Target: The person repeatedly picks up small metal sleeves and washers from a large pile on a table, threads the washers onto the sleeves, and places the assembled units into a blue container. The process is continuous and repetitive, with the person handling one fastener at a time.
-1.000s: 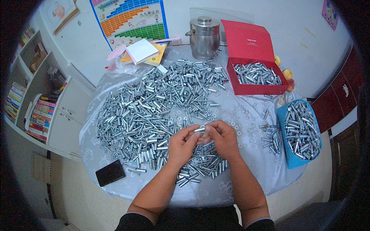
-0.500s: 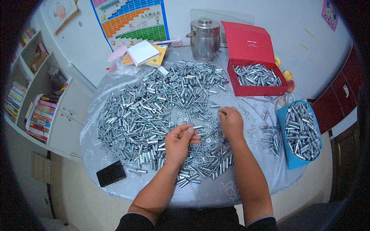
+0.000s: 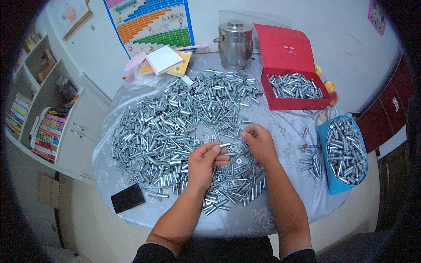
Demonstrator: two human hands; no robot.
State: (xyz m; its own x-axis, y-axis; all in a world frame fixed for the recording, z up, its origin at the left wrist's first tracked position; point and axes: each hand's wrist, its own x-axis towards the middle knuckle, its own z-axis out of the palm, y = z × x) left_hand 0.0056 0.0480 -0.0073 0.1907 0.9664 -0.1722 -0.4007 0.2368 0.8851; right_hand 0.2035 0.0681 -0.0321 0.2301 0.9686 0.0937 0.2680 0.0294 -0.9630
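Observation:
Over the middle of the table, my left hand (image 3: 202, 164) is closed, with a shiny metal sleeve (image 3: 225, 144) pinched between thumb and forefinger, its free end toward the right. Just right of it hovers my right hand (image 3: 259, 142), thumb and forefinger pressed together in a pinch. Whatever sits between those fingertips is too small to make out. Beneath and around both hands spreads a big heap of metal sleeves and bolts (image 3: 162, 118). Loose washers (image 3: 238, 161) lie in the gap between my hands.
At the back right stands an open red box (image 3: 298, 104) of metal parts. A blue bin (image 3: 335, 186) full of sleeves is at the right, beside a small pile (image 3: 312, 164). A black phone (image 3: 127, 198), a steel pot (image 3: 235, 46) and notebooks (image 3: 163, 60) also occupy the table.
My right hand has come left and slightly down, nearer the sleeve's free end. My left hand keeps its hold on the sleeve almost unmoved.

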